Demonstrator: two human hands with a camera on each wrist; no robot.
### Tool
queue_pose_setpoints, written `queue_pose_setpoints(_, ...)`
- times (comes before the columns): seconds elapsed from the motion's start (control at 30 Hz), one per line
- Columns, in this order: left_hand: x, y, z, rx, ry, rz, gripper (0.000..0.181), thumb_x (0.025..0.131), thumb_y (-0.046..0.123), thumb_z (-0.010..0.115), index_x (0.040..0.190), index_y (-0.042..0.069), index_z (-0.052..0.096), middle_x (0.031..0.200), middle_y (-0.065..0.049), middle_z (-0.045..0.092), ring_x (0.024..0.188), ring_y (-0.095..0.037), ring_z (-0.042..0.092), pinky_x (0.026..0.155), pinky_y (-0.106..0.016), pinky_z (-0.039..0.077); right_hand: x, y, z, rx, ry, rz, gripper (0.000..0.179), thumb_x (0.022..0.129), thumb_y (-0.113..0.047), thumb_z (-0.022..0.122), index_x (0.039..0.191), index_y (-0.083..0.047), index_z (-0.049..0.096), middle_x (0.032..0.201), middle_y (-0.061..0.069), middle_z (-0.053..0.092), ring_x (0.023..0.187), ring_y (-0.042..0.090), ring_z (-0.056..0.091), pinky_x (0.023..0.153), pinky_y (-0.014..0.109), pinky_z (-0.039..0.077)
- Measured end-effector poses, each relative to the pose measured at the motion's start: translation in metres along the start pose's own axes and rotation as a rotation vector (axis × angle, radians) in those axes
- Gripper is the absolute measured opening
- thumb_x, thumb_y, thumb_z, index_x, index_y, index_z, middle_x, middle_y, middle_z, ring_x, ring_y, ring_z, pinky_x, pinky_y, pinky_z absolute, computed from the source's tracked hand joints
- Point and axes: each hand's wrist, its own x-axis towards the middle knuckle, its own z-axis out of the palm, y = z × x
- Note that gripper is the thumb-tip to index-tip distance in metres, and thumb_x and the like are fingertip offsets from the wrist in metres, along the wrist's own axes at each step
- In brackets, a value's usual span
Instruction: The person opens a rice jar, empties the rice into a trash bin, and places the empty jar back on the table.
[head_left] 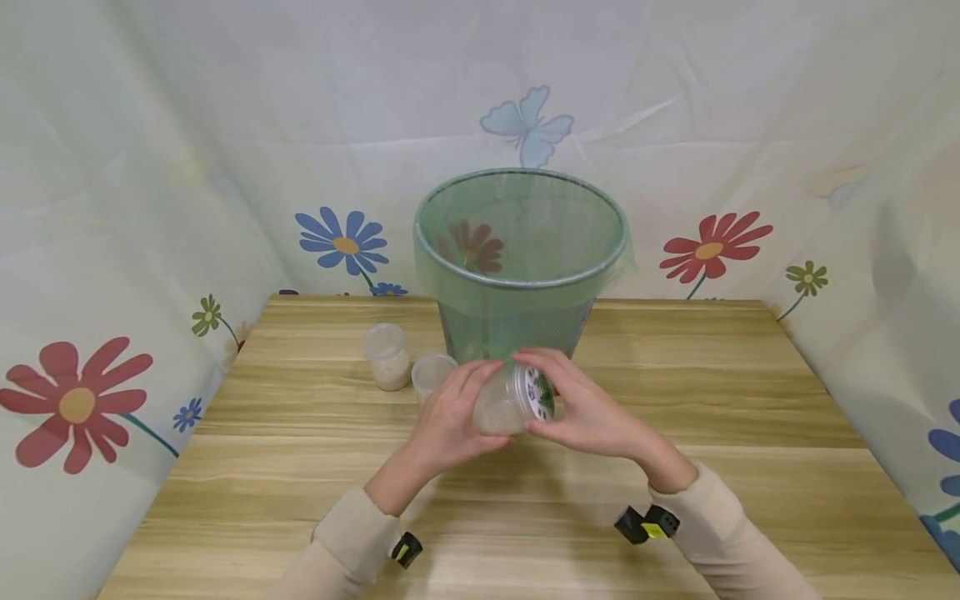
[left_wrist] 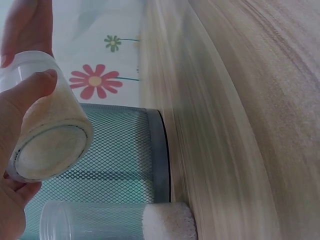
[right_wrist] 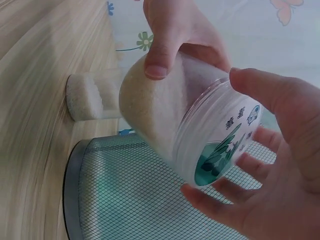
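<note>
A clear plastic jar (head_left: 498, 405), part filled with pale, fine-grained stuff, is held tilted above the table in front of the bin. My left hand (head_left: 453, 416) grips its body, thumb on one side and fingers on the other. At the other end, the fingers and thumb of my right hand (head_left: 592, 410) hold the rim of the lid (right_wrist: 220, 145), which is white with a green leaf print. The lid sits on the jar. Just beyond my left hand stands a second clear jar (head_left: 432, 372), partly hidden by it.
A third clear jar (head_left: 387, 358) with white grains stands further left. Behind the hands is a mesh bin (head_left: 517, 321) lined with a green bag. Flower-printed cloth (head_left: 225, 167) surrounds the wooden table (head_left: 300, 467).
</note>
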Motion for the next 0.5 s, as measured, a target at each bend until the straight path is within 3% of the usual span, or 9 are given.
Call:
queue_pose_setpoints(0.3,-0.0006,0.0006,-0.0038,-0.015,-0.013,-0.013,0.096,0.051,0.041,0.087,0.13,0.006,0.045,0.125,-0.01,0.052,0.112,-0.023,0.052,0.095,-0.038,0.045,-0.0007,0.0082,0.0023,-0.034,0.005,-0.151,0.078,0.071,-0.015,0.076,0.138,-0.011,0.036,0.142,0.013,0.034,0.129,0.026,0.035,0.099,0.046,0.04)
queue_pose_setpoints(0.5,-0.0012,-0.0005,-0.0071,-0.039,-0.045,-0.034,0.095,0.053,0.041,0.086,0.131,0.008,0.044,0.127,-0.009,0.051,0.115,-0.023,0.051,0.096,-0.039,0.044,-0.0007,0.0087,0.0026,-0.073,0.015,-0.207,0.079,0.069,-0.014,0.077,0.137,-0.012,0.037,0.143,0.012,0.033,0.129,0.026,0.034,0.098,0.046,0.041)
